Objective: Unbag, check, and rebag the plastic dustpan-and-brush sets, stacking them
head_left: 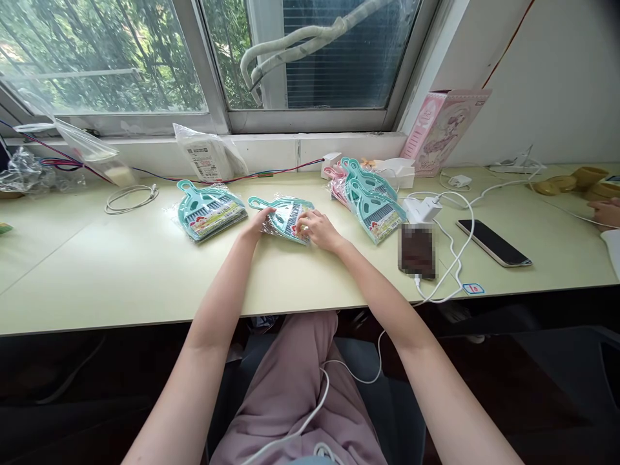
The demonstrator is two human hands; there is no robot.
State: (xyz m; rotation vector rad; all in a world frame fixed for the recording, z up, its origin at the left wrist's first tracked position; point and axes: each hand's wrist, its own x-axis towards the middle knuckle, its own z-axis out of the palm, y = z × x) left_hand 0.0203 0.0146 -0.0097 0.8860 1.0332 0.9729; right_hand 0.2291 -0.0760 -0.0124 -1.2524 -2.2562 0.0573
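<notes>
A teal mini dustpan and brush set (285,213), wrapped in clear plastic with a printed label, lies on the table in front of me. My left hand (260,221) grips its left edge near the handle. The fingers of my right hand (317,230) are bent and closed on the right side of the wrapper, by the label. To the left is a small stack of similar teal sets (208,210). On the right, more wrapped teal sets (372,203) overlap pink ones (338,181).
Charging cables (458,258), a white power adapter (422,210), a blurred dark device (416,252) and a phone (494,243) lie to the right. A pink box (443,132) stands by the wall. A coiled cable (130,199) lies left. Another person's hand (605,212) shows at the right edge.
</notes>
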